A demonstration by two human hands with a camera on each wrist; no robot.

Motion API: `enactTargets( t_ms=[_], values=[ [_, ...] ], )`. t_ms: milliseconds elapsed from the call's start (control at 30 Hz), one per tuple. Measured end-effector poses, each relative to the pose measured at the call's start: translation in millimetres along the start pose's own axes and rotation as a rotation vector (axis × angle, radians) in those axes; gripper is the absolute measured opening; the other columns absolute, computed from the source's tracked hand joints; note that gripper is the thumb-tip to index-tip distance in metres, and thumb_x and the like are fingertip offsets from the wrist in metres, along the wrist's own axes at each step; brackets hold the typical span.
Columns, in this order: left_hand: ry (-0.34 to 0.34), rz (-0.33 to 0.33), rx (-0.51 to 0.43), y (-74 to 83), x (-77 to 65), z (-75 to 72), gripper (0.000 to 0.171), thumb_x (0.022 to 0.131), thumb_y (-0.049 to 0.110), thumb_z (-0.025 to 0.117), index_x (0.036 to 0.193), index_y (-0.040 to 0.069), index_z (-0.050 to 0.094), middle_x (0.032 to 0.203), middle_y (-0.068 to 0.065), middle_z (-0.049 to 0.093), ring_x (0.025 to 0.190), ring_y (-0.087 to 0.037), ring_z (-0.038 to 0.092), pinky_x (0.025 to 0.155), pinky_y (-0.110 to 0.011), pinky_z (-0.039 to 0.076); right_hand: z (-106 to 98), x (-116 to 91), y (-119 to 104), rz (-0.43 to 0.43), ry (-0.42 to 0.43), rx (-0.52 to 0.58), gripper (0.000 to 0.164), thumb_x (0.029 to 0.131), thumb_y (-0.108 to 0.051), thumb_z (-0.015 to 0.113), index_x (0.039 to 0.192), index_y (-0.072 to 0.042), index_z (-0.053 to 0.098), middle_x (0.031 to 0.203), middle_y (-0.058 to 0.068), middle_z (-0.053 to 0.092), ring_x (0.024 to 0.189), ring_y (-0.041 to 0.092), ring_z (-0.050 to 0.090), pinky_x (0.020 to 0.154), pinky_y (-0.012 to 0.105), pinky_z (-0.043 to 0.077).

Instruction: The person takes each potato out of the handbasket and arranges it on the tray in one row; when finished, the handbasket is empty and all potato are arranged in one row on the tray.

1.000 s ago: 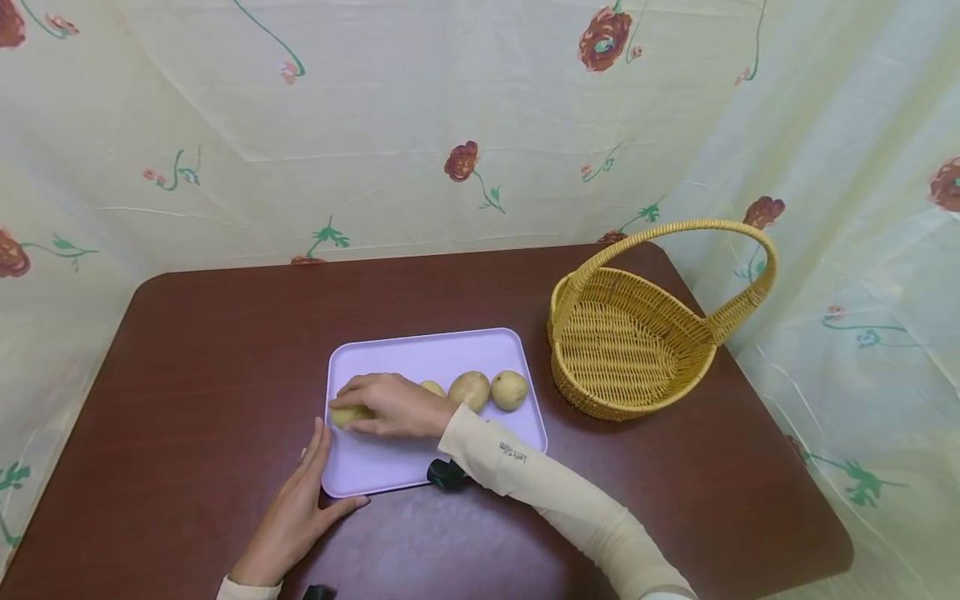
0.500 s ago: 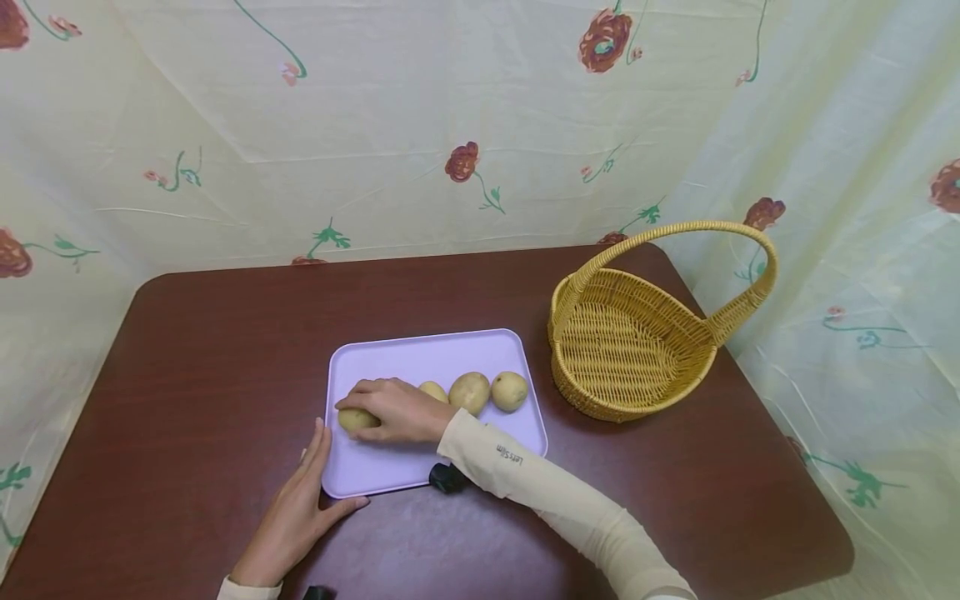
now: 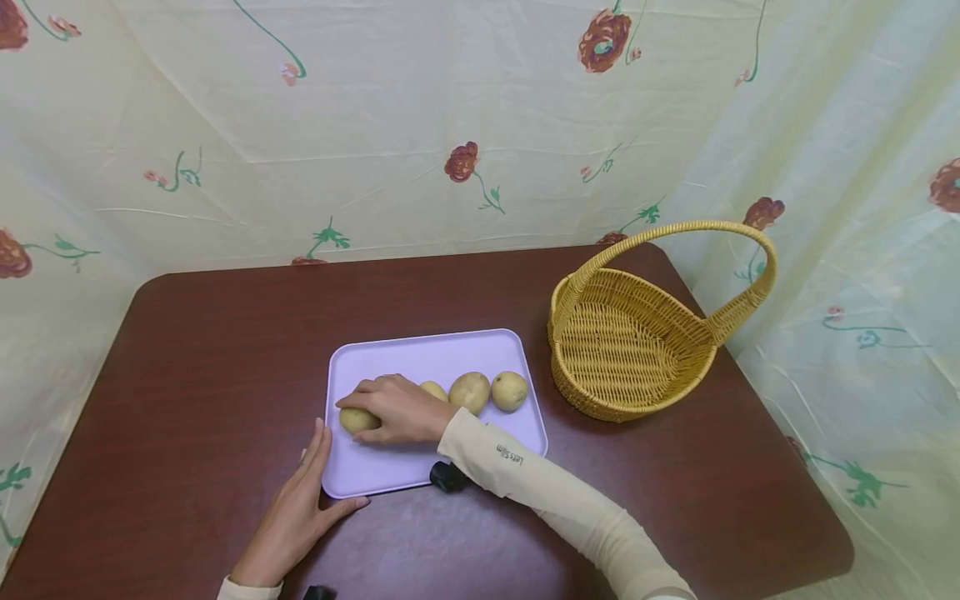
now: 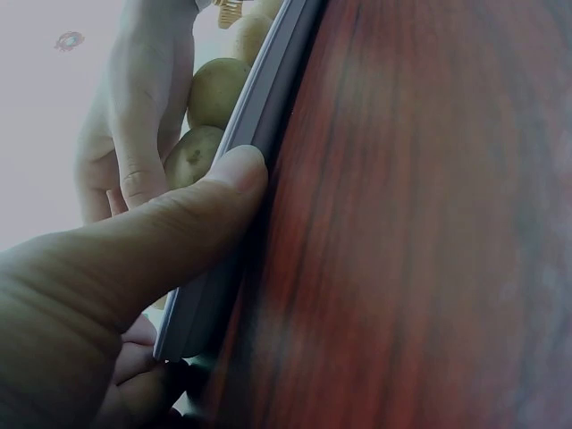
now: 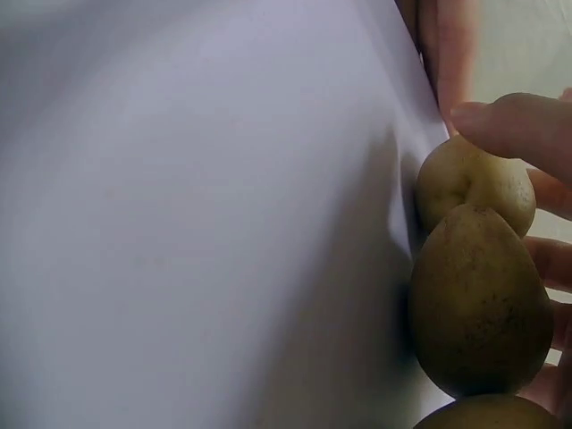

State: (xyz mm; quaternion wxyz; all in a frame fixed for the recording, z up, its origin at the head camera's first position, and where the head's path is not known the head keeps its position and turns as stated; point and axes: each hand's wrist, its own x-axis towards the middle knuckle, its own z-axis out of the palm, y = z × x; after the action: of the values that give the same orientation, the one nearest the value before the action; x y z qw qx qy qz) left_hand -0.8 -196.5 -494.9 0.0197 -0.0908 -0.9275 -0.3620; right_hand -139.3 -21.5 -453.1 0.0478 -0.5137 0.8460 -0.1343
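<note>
My right hand [image 3: 397, 410] curls over a potato [image 3: 359, 419] at the left end of the lilac tray [image 3: 420, 350]. In the right wrist view, the thumb lies on top of that potato [image 5: 478, 183] and fingers wrap its far side. A larger potato [image 5: 483, 304] sits right against it. Further right along the tray are a potato [image 3: 433, 390] partly hidden by the hand, a big potato [image 3: 469, 392] and a round one [image 3: 509, 391]. My left hand [image 3: 288, 508] touches the tray's near-left corner, fingers straight along its left side, thumb [image 4: 237, 170] on the front rim.
A yellow wicker basket [image 3: 585, 400] with a tall arched handle stands right of the tray. Both rest on a dark brown table [image 3: 225, 350]. A flowered curtain [image 3: 375, 125] hangs behind the table and along its sides.
The right hand and its potato have shifted slightly right, away from the tray's left rim. The left hand, tray, basket and other potatoes stay where they were.
</note>
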Motion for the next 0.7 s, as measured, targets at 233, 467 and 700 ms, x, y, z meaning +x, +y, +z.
enactTargets(
  t_ms=[233,467,700],
  values=[
    [-0.003,-0.002,-0.005,-0.7,-0.3,-0.5,0.111,0.073,0.036,0.082,0.154,0.006,0.013,0.158,-0.021,0.014,0.132,-0.057,0.027,0.096,-0.066,0.032,-1.3,0.3,-1.4,0.019,-0.003,-0.032,0.046,0.085,-0.040,0.069,0.127,-0.020,0.063,0.107,-0.008,0.064,0.091,0.004,0.056,0.091,0.023,0.040],
    [-0.011,-0.005,-0.006,-0.9,1.0,-0.5,0.111,0.073,0.037,0.082,0.154,0.006,0.012,0.157,-0.021,0.015,0.132,-0.057,0.027,0.095,-0.066,0.033,-2.5,-1.2,-2.3,0.044,-0.025,-0.043,0.051,0.085,-0.044,0.068,0.131,-0.023,0.060,0.112,-0.008,0.062,0.096,0.005,0.056,0.095,0.027,0.038],
    [-0.001,0.003,-0.003,-1.5,0.1,0.9,0.111,0.072,0.035,0.083,0.153,0.005,0.015,0.157,-0.022,0.016,0.130,-0.058,0.028,0.095,-0.067,0.033,-18.9,-11.1,7.9,0.063,0.018,0.176,0.060,0.087,-0.046,0.067,0.139,-0.020,0.051,0.135,-0.004,0.054,0.123,0.006,0.049,0.105,0.022,0.034]
  ],
)
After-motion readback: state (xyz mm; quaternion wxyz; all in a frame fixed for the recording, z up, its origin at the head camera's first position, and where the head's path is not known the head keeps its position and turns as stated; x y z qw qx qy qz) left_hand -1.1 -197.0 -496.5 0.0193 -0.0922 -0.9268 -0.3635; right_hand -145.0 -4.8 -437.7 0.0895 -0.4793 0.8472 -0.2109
